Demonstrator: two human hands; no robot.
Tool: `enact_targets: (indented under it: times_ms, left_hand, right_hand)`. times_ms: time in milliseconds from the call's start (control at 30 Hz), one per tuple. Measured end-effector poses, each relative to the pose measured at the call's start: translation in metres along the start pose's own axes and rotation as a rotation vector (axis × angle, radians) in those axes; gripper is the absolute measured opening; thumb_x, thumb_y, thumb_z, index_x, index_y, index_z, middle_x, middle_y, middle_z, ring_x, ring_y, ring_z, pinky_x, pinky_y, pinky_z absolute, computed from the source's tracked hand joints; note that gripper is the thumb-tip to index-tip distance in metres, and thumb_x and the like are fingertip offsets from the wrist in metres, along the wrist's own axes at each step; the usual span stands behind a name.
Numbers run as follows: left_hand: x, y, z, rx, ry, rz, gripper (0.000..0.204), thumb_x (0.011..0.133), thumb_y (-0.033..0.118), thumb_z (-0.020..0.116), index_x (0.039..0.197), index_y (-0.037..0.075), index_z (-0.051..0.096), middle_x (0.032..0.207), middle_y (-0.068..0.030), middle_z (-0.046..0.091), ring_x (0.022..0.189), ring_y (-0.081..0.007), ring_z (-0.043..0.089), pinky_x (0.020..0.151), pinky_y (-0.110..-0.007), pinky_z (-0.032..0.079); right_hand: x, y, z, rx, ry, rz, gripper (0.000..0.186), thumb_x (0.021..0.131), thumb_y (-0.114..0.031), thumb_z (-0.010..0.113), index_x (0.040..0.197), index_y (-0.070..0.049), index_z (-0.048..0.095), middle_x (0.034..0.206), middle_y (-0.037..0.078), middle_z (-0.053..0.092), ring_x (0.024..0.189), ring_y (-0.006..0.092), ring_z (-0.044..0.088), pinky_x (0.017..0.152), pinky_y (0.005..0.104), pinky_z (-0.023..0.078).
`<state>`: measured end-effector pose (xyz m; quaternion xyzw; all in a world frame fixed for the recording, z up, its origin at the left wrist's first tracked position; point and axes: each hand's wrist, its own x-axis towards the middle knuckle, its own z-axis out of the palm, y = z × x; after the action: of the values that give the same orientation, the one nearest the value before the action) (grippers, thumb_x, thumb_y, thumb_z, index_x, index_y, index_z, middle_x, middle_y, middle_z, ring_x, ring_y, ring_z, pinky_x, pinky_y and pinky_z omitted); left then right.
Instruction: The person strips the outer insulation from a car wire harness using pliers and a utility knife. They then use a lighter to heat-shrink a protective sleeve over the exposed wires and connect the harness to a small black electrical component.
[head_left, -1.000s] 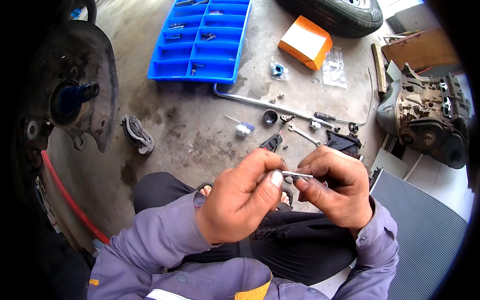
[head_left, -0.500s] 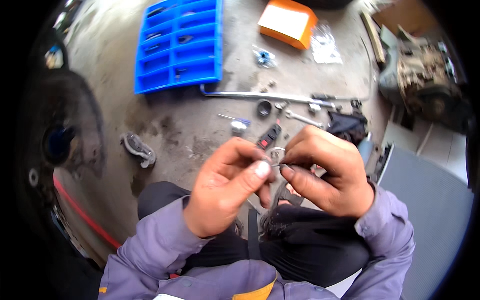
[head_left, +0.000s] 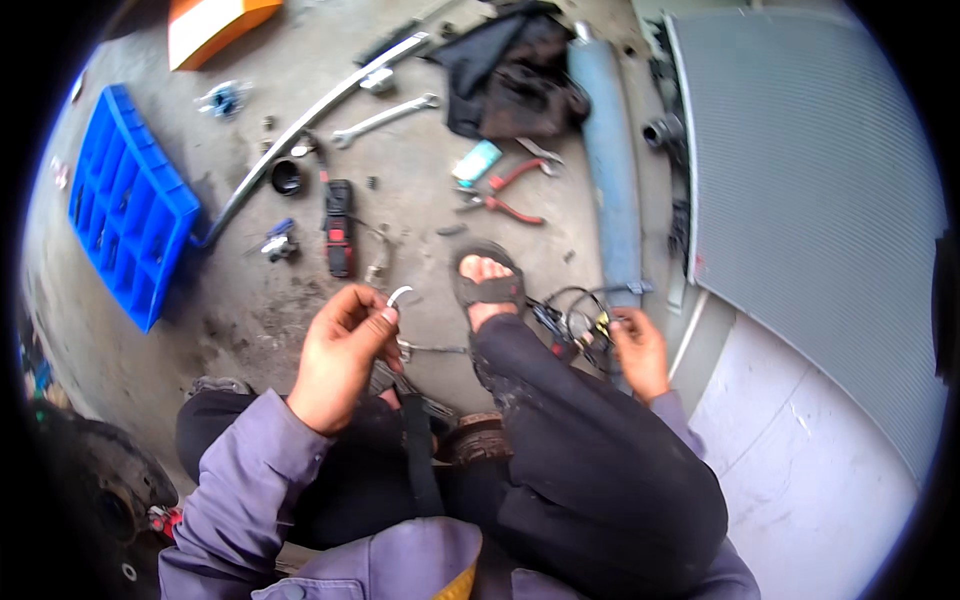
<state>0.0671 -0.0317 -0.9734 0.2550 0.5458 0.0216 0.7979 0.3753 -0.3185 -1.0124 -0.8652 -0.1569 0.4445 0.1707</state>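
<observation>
My left hand (head_left: 345, 350) is closed, pinching a short, curved white strip (head_left: 400, 295) between thumb and fingers; its exact kind I cannot make out. The strip's free end curls up over the floor. Away to the right, past my knee, my right hand (head_left: 642, 350) has its fingers bent onto a tangle of thin black cables (head_left: 572, 322) with metal and yellow fittings. The fingertips partly hide what they grip there. A black and red handheld tool (head_left: 340, 230) lies on the floor beyond my left hand.
Red-handled pliers (head_left: 515, 193), a wrench (head_left: 385, 120), a long metal bar (head_left: 310, 115) and a black cloth (head_left: 510, 75) lie ahead. A blue-grey cylinder (head_left: 607, 160) and a ribbed grey panel (head_left: 810, 180) are at right. The blue compartment tray (head_left: 150, 195) stands left.
My view has swung to the right. My hands, close together before, have parted: the left keeps the white strip, and the right has moved out to the black cables.
</observation>
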Motion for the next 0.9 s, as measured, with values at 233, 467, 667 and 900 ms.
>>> enact_targets:
  times_ms: [233,467,667,900]
  left_hand:
    - [0.031,0.005,0.04,0.097,-0.037,0.02,0.013,0.097,0.016,0.063,0.101,0.007,0.055,0.083,-0.0043,0.06,0.078,-0.0189,0.063,0.079,-0.034,0.049]
    - [0.059,0.01,0.077,0.126,-0.152,-0.048,0.011,0.097,0.014,0.06,0.1,0.005,0.055,0.084,-0.0051,0.059,0.075,-0.0184,0.063,0.072,-0.034,0.052]
    - [0.081,0.001,0.088,0.15,-0.151,-0.059,0.01,0.098,0.013,0.056,0.102,0.004,0.053,0.083,-0.0068,0.06,0.068,-0.0179,0.062,0.062,-0.031,0.051]
    - [0.091,-0.002,0.105,0.231,-0.24,-0.013,0.011,0.097,0.013,0.053,0.104,0.005,0.051,0.08,-0.006,0.059,0.065,-0.0171,0.061,0.06,-0.031,0.05]
  right_hand:
    - [0.0,0.022,0.013,-0.183,0.381,-0.061,0.024,0.093,-0.021,0.069,0.105,0.001,0.069,0.086,0.017,0.07,0.076,0.0239,0.068,0.07,0.0352,0.053]
    - [0.065,0.034,0.01,0.228,0.22,0.322,0.033,0.093,-0.03,0.07,0.089,0.003,0.071,0.077,0.01,0.07,0.068,0.0176,0.065,0.065,0.0299,0.051]
    - [0.029,0.012,0.017,0.775,0.301,0.051,0.023,0.099,-0.022,0.06,0.103,0.001,0.061,0.089,0.013,0.069,0.07,0.0182,0.064,0.06,0.0307,0.052]
    - [-0.011,-0.023,-0.044,0.64,0.267,0.028,0.029,0.1,-0.029,0.061,0.102,0.0,0.058,0.084,0.012,0.066,0.071,0.0171,0.066,0.061,0.0305,0.054]
